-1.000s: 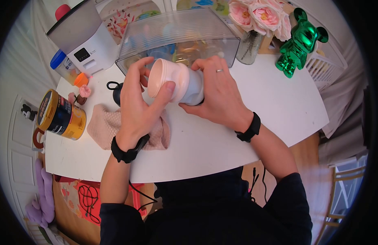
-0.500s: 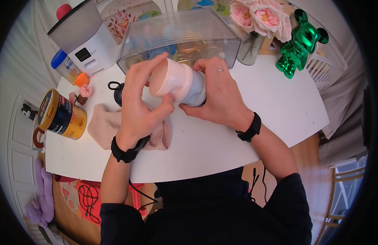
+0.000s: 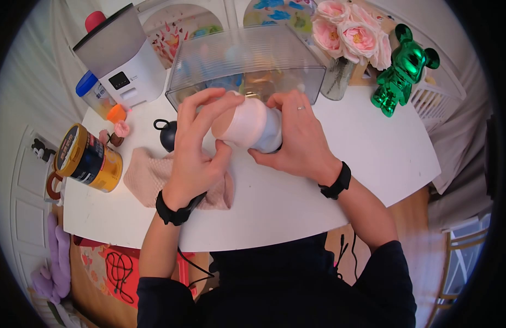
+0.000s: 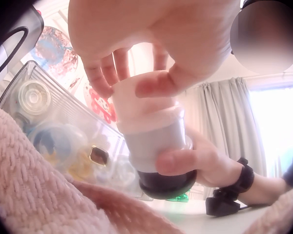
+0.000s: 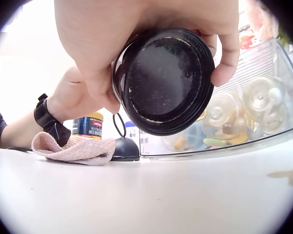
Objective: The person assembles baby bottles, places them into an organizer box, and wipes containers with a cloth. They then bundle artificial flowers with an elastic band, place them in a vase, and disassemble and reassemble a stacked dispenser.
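Observation:
A stacked round container [image 3: 246, 124] with a pink section, a grey-blue section and a black base is held tilted above the white table [image 3: 275, 199]. My left hand [image 3: 197, 156] grips the pink end, thumb on one side and fingertips round the other, as the left wrist view shows. Round the grey-blue section and the base my right hand [image 3: 306, 141] is wrapped. In the right wrist view the flat black base [image 5: 168, 80] faces the camera. Below my left wrist lies a crumpled pink cloth [image 3: 146, 174]. A black dome-shaped piece with a loop [image 3: 168, 138] sits behind it.
A clear-lidded storage box [image 3: 247, 60] stands just beyond my hands. To the left are a yellow-and-black tub [image 3: 91, 161], a white dispenser [image 3: 127, 79] and a blue-lidded jar [image 3: 94, 93]. Pink flowers in a vase [image 3: 336, 79] and a shiny green bear figure [image 3: 400, 76] stand at the right.
My left thumb has slid down toward the lower edge of the pink end, and the fingers have closed in over its top. My right hand keeps its grip. The head view has tilted slightly.

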Available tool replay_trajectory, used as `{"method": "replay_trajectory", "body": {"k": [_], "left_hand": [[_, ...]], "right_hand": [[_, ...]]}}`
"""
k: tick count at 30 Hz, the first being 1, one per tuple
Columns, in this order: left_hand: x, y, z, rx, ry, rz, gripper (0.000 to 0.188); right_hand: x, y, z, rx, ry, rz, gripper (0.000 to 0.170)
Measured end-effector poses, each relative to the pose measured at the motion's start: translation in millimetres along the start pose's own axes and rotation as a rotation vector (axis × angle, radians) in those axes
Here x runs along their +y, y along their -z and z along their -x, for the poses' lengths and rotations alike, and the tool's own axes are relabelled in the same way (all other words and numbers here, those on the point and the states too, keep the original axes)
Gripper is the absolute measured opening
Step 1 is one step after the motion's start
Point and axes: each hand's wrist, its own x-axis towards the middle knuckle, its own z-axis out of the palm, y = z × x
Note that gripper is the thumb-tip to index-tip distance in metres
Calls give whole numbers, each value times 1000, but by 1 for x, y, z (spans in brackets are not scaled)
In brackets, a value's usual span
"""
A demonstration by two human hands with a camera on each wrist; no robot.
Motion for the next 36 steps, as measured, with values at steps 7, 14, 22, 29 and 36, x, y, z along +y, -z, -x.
{"method": "replay_trajectory", "body": {"k": [7,14,22,29,36], "left_hand": [[-7,4,3,-40,-66,4,65],[5,2,4,-31,343,-78,68],[-7,-3,5,-18,193,62,66],[-2,1,0,-81,59,118,75],[5,1,0,-70,-8,35,72]], "right_hand": [[0,0,1,6,14,8,80],[0,-1,2,19,16,-16,80],[-1,1,2,-13,10,-19,79],[-1,0,2,-27,34,-30,80],[-1,0,2,-26,33,-17,80]]}}
